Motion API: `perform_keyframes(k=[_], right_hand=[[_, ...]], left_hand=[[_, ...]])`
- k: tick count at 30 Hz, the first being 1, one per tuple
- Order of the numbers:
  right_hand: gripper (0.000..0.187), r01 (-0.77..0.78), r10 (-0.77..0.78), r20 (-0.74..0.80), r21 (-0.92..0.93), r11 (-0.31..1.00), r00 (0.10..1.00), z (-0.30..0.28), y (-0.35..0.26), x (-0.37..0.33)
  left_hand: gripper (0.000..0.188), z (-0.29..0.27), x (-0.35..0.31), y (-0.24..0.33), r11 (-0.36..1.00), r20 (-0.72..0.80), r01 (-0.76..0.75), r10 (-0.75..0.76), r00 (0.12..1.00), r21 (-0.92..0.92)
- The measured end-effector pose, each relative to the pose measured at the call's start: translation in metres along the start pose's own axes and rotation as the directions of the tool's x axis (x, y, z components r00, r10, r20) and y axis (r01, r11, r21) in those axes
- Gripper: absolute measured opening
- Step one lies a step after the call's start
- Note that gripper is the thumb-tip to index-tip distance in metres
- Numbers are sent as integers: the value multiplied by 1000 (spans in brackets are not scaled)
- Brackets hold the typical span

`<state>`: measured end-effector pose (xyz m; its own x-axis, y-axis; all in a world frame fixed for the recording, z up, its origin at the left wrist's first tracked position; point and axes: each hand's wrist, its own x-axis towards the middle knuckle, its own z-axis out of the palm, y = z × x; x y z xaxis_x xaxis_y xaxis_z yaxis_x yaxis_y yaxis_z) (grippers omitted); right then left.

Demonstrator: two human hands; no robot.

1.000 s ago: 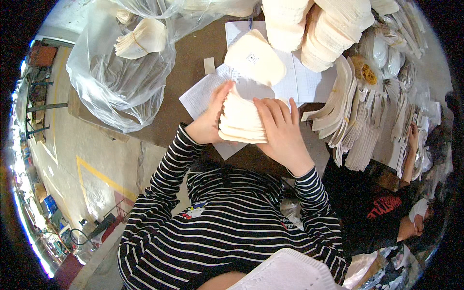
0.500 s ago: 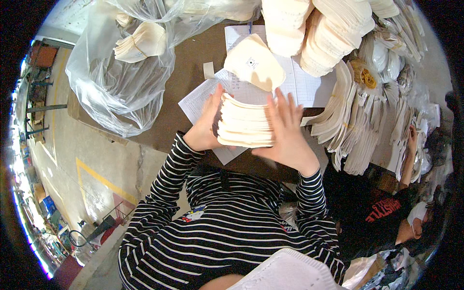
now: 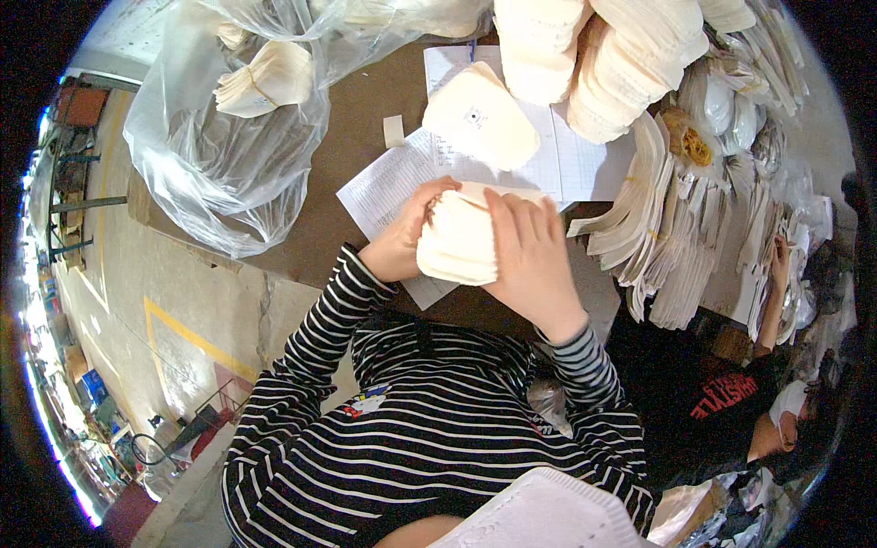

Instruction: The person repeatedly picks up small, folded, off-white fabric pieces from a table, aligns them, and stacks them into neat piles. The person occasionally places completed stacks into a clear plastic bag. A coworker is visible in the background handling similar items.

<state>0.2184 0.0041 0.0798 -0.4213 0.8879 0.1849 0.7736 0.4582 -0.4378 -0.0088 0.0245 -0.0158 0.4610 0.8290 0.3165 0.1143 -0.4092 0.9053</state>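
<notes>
Between my two hands is a stack of cream-coloured flat pieces with rounded corners, held above the near table edge. My left hand grips its left side, the fingertips curled at the upper corner. On the right, my right hand lies closed over the end of the stack, fingers across its top; part of the stack is hidden under it. Just beyond, a single cream piece with a small dark mark lies on printed paper sheets and an open ruled book.
Tall piles of cream pieces stand at the far right, beside fanned bundles of strips and yellow rubber bands. A clear plastic bag with a banded bundle lies at the left. Another person is at the right.
The stack has turned, so its upper face shows more than its layered edge. My right hand has moved left and closed over it; my left fingers have curled round its corner.
</notes>
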Motion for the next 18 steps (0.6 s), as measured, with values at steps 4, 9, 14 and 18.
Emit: perform_keyframes(k=[4, 9, 14, 18], right_hand=[[80, -46, 46, -11, 18, 999, 999, 14, 9, 3], [78, -374, 375, -165, 38, 927, 912, 12, 8, 6], [82, -384, 382, -135, 9, 923, 914, 0, 8, 18], [80, -380, 376, -149, 8, 925, 914, 0, 4, 22]], left_hand=[[98, -3, 4, 4, 966, 94, 217, -205, 974, -140], [94, -13, 19, 8, 985, -223, 168, -170, 960, -25], [59, -24, 21, 7, 875, -316, 319, -439, 841, -365], [44, -19, 16, 16, 796, -263, 393, -545, 796, -460]])
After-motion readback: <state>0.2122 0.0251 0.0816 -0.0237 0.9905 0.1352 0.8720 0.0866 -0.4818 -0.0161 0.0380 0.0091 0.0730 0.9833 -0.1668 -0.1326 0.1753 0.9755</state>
